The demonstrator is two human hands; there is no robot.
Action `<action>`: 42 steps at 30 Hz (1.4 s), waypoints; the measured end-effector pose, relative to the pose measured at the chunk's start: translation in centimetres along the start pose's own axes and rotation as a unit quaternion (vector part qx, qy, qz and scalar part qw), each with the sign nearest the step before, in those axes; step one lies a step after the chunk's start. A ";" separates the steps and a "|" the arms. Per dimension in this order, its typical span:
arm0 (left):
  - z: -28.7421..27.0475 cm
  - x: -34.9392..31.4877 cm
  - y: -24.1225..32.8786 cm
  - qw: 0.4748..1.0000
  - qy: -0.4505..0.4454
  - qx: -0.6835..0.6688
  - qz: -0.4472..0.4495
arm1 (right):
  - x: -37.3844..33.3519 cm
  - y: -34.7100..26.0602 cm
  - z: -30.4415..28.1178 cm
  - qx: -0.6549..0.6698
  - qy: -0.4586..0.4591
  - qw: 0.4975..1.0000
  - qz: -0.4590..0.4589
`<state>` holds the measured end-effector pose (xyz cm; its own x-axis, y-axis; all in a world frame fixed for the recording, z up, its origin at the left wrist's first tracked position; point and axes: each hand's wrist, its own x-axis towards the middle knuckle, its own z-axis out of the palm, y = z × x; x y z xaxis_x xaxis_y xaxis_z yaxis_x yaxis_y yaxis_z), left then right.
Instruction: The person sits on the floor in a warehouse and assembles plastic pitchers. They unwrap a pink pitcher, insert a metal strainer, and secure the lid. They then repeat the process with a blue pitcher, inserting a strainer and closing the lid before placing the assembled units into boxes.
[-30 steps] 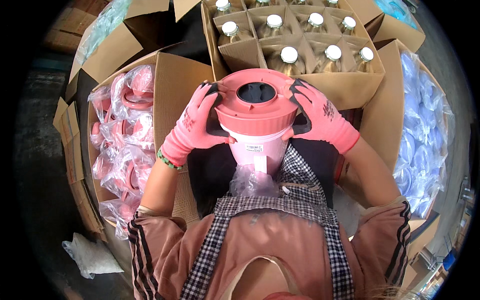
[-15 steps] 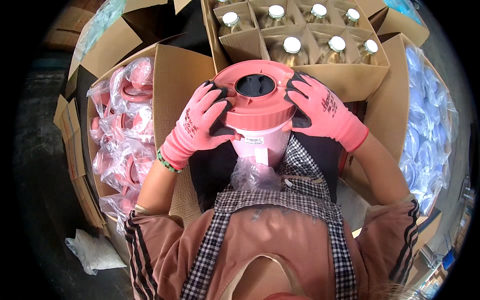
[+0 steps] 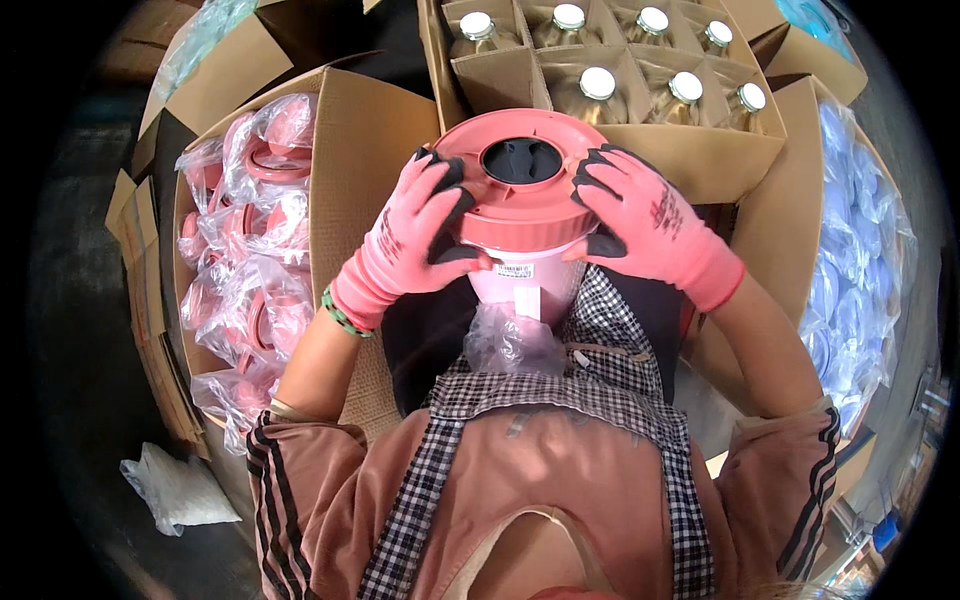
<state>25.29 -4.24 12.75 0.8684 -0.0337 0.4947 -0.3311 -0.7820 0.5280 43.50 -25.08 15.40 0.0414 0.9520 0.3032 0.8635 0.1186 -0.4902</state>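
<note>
A round pink lid (image 3: 480,205) with a dark opening in its middle sits on a pale pink plastic container (image 3: 495,287), held upright in front of my body. Wearing a pink glove with dark fingertips, my left hand (image 3: 412,228) curls round the lid's left edge, thumb low beside the container. On the opposite side my right hand (image 3: 652,225), gloved alike, wraps the lid's right edge. The container bears a barcode label (image 3: 514,271) and a white paper tag (image 3: 527,302). Crumpled clear plastic (image 3: 512,346) gathers round its lower part, against my checked apron (image 3: 560,398).
Ahead, a divided carton (image 3: 700,150) holds several white-capped bottles (image 3: 597,84). At left, a carton (image 3: 365,150) contains bagged pink plastic parts (image 3: 280,232); at right, another (image 3: 785,190) contains bagged blue ones (image 3: 850,260). A white plastic bag (image 3: 180,490) lies on the floor at lower left.
The view has shifted slightly, so the cartons ahead and the lid appear a little farther right. Both hands keep their places on the lid's edges, with only small finger movement.
</note>
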 end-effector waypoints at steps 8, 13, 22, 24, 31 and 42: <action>0.4 1.2 -7.5 0.574 0.005 -0.712 -0.405 | 3.3 8.0 0.6 0.457 0.027 0.757 0.467; 1.2 2.6 -8.1 0.642 -0.072 -0.590 -0.485 | 5.6 8.0 2.1 0.450 -0.082 0.810 0.367; 1.8 2.0 -4.7 0.736 0.012 -0.445 -0.509 | 4.4 7.9 3.1 0.502 -0.066 0.779 0.369; 1.9 1.9 -4.7 0.700 0.054 -0.511 -0.496 | 3.6 6.4 2.5 0.563 -0.010 0.750 0.347; 2.7 2.5 -0.8 0.817 0.157 -0.469 -0.297 | 0.8 3.0 2.6 0.453 0.094 0.866 0.191; 1.3 0.8 -0.7 0.990 0.064 -0.123 0.023 | -1.0 1.4 1.8 0.102 0.149 0.982 -0.054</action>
<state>26.73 -4.52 11.85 0.8015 0.0267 0.5975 -0.4625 -0.6056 0.6475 43.74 -25.40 12.95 0.1271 0.8097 0.5730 0.7535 0.2968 -0.5866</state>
